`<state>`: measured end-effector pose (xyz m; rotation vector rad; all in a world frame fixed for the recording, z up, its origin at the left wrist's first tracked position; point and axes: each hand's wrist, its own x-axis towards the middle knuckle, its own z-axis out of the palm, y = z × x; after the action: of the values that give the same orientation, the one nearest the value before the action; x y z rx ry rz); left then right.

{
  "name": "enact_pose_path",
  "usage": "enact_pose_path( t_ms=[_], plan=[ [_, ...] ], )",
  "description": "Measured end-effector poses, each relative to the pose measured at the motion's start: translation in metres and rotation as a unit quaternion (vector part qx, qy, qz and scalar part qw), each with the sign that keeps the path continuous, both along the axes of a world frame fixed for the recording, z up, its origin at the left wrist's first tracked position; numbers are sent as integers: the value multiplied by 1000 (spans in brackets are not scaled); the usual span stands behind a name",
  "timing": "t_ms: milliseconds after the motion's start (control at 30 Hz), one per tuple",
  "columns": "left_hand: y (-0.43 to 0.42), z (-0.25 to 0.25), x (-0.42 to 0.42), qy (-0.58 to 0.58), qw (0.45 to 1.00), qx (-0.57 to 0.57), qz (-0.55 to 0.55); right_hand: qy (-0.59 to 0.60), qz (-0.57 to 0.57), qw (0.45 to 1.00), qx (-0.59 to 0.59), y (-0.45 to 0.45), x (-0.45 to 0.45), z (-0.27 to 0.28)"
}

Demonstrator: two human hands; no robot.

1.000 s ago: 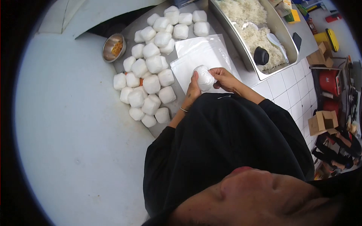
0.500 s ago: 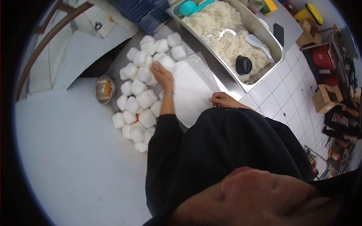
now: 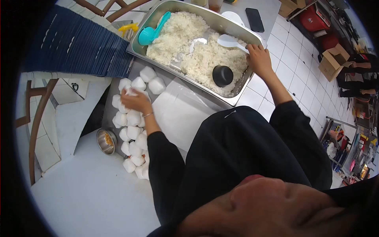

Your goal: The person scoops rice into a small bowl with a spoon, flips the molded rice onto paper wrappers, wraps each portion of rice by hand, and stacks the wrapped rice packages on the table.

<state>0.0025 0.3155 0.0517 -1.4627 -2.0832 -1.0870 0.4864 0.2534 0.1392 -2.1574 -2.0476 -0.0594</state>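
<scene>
My left hand [image 3: 137, 102] lies over a pile of white, rounded wrapped packets [image 3: 135, 117], fingers spread and slightly blurred against the upper ones. At the right end of a steel tray [image 3: 185, 74] of cooked rice [image 3: 211, 61], my right hand [image 3: 259, 60] has its fingers curled at the handle end of a white rice paddle [image 3: 231, 41]. The paddle's blade rests on the rice. A black cup [image 3: 222, 76] sits in the rice near my right hand. Farther left in the tray lies a turquoise scoop [image 3: 148, 35].
White sheets [image 3: 173, 108] lie between the packets and my body. A small steel bowl [image 3: 106, 142] with orange-yellow food stands left of the pile. Behind are a dark blue stack [image 3: 79, 43] and a phone [image 3: 254, 19]. Another person [image 3: 357, 77] is at the far right.
The view has swung toward the tray. My right hand has gone from beside my body to the paddle handle. My left hand has shifted from the packet at the sheets' edge onto the pile.
</scene>
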Motion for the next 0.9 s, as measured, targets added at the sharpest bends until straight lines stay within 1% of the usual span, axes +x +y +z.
enact_pose_path(
  t_ms=[33,67,100,133,167,200,233,300,333,367,400,433,467,533,600,633,667,700,733,800,833,900],
  plan=[
    [-2,13,38,-119,983,-29,-136,-38,7,999,-36,12,13,-11],
    [-8,34,87,-235,933,-56,-265,-78,17,994,-73,23,22,-20],
    [-14,56,122,-189,885,-118,-409,-86,29,991,-100,30,25,-25],
    [-26,98,162,-94,843,-243,-470,-72,34,991,-107,36,27,-23],
    [-32,97,191,-87,792,-217,-564,-58,39,991,-113,41,29,-19],
    [-38,101,214,-40,754,-234,-613,-42,44,991,-120,45,30,-18],
    [-43,89,234,11,742,-245,-624,-3,30,993,-116,51,34,-20],
    [-41,64,252,117,734,-283,-606,77,-1,991,-107,68,45,-25],
    [-37,60,258,169,724,-303,-596,68,14,990,-125,71,46,-14],
    [-30,56,259,158,710,-334,-599,60,29,987,-145,74,48,-1],
    [-29,60,258,133,721,-335,-592,52,44,984,-165,75,49,9],
    [-26,68,257,108,733,-335,-582,47,42,977,-202,84,54,8],
    [-24,75,254,81,744,-335,-572,48,65,978,-195,89,62,6],
    [-26,92,242,-62,805,-272,-524,49,108,976,-183,95,73,14],
    [-33,93,231,-228,843,-217,-436,70,157,956,-237,91,75,36],
    [-37,80,225,-284,850,-134,-424,69,187,947,-253,87,75,44],
    [-44,69,225,-403,819,-74,-401,68,215,937,-268,83,73,50],
    [-51,70,230,-453,810,-41,-370,49,249,931,-260,76,64,55],
    [-58,69,236,-503,797,-8,-336,20,254,938,-236,71,50,53],
    [-65,58,244,-474,815,10,-333,-39,260,947,-185,59,24,36],
    [-66,50,246,-459,823,20,-334,-80,301,947,-80,49,13,21],
    [-63,37,248,-420,844,5,-334,-75,383,918,-65,37,-5,16]
  ],
)
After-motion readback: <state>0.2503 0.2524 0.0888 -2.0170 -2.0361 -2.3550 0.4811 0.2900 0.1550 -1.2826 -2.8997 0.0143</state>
